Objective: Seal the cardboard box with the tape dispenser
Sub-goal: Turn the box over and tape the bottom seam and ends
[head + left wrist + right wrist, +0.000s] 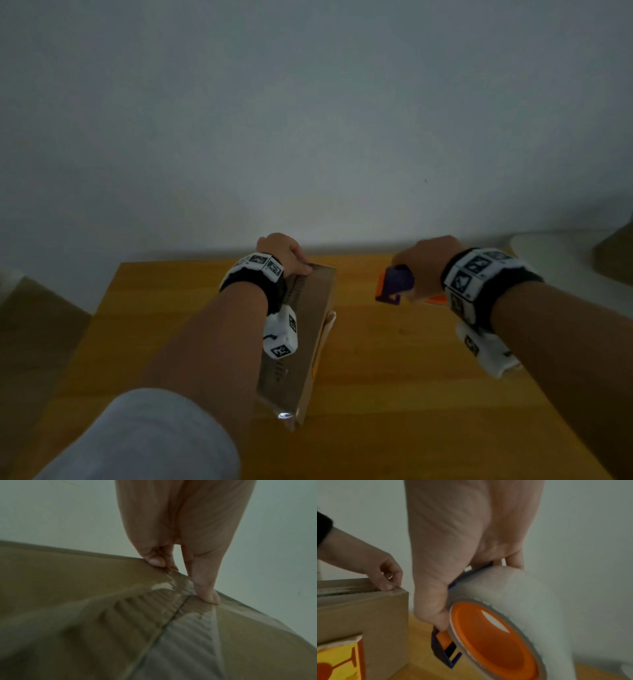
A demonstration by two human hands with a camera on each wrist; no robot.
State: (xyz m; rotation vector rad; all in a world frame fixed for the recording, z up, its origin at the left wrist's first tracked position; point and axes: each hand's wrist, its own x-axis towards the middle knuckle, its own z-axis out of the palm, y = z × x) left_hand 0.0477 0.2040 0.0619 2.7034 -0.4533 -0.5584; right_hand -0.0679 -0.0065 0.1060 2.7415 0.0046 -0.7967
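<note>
A brown cardboard box (310, 329) stands lengthwise on the wooden table (411, 377), its top flaps folded shut along a seam (171, 622). My left hand (284, 253) holds the box's far end, thumb (205, 588) pressed on the top by the seam and the other fingers curled at the far edge. To the right of the box, my right hand (428, 267) grips the purple and orange tape dispenser (395, 282) just above the table. The dispenser's tape roll, with its orange hub (491, 635), hangs clear of the box (376, 615).
A yellow and red sticker (337, 660) is on the box side facing the dispenser. A pale wall (308, 137) rises right behind the table. At the far right stand a white rounded object (555, 253) and something brown (616, 253).
</note>
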